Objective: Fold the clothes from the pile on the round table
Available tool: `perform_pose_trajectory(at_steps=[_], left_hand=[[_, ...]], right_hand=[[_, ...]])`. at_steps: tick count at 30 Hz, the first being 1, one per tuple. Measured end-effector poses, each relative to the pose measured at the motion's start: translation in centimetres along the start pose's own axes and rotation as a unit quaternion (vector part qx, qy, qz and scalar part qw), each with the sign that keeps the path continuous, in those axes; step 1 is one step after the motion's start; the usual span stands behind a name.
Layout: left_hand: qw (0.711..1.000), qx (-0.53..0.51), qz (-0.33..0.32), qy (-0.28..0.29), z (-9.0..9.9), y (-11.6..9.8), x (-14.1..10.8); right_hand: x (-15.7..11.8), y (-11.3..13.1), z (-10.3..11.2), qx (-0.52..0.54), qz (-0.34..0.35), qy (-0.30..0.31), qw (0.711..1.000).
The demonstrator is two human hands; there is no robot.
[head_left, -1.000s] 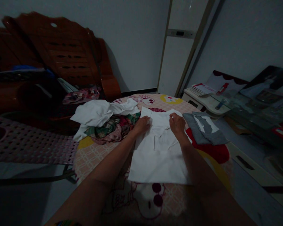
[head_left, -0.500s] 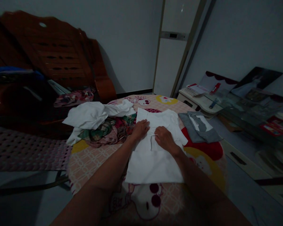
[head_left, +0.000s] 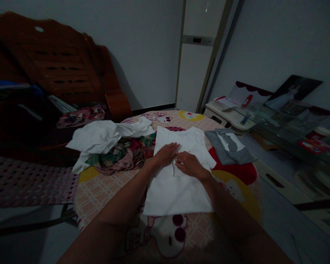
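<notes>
A white short-sleeved shirt [head_left: 178, 196] lies spread out on the round table, its hem toward me and one sleeve out to the right. My left hand [head_left: 167, 152] rests on the shirt's middle with the fingers stretched out flat. Close beside it, my right hand [head_left: 189, 164] has its fingers curled and pinched at the cloth. A thin string-like line [head_left: 173, 169] runs down the shirt by the right fingertips. Whether the fingers hold this string or only the fabric is hard to make out.
Left of the shirt is a heap of crumpled white cloth [head_left: 95, 136] and plaid cloth [head_left: 111, 156]. A folded grey garment [head_left: 227, 152] lies at the right on the patterned tablecloth [head_left: 99, 190]. Around stand a wooden bench [head_left: 63, 55], a woven seat [head_left: 30, 179] and a glass-topped cabinet [head_left: 280, 121].
My left hand has slid toward the right hand and flattened on the shirt. My right hand has shifted slightly left and down, and the two hands are now nearly touching. The view has turned slightly.
</notes>
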State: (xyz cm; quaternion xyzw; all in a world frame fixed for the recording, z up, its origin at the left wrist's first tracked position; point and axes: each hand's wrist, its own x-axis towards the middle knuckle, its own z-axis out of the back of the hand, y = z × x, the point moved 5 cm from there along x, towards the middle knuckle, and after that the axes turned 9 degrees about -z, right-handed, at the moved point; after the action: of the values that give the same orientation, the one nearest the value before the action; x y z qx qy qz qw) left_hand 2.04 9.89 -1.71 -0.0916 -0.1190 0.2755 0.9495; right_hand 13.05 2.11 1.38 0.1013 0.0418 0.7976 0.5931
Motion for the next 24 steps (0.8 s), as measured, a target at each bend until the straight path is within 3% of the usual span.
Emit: perform_pose_trajectory(at_steps=[3, 7, 11, 15, 20, 24], left_hand=[[0.999, 0.022, -0.016, 0.038, -1.1, -0.4, -0.2], [0.999, 0.032, -0.013, 0.037, -1.7, -0.1, -0.2], [0.999, 0.028, -0.010, 0.033, -1.8, 0.1, -0.1], [0.999, 0.031, -0.008, 0.029, -1.7, -0.1, -0.2], [0.999, 0.033, -0.005, 0.040, -1.8, -0.2, -0.2], [0.999, 0.028, -0.002, 0.038, -1.9, 0.0, -0.2]], right_hand=[[0.3, -2.4, 1.9, 0.032, -0.073, -0.021, 0.997], [-0.8, -9.0, 4.9, -0.008, -0.249, -0.088, 0.964], [-2.8, -13.8, 5.3, -0.051, -0.361, -0.045, 0.930], [-3.6, -14.4, 4.3, -0.031, -0.384, 0.024, 0.922], [-3.4, -13.4, 3.9, 0.062, -0.322, 0.079, 0.941], [-3.5, -12.9, 4.3, 0.186, -0.302, 0.055, 0.934]])
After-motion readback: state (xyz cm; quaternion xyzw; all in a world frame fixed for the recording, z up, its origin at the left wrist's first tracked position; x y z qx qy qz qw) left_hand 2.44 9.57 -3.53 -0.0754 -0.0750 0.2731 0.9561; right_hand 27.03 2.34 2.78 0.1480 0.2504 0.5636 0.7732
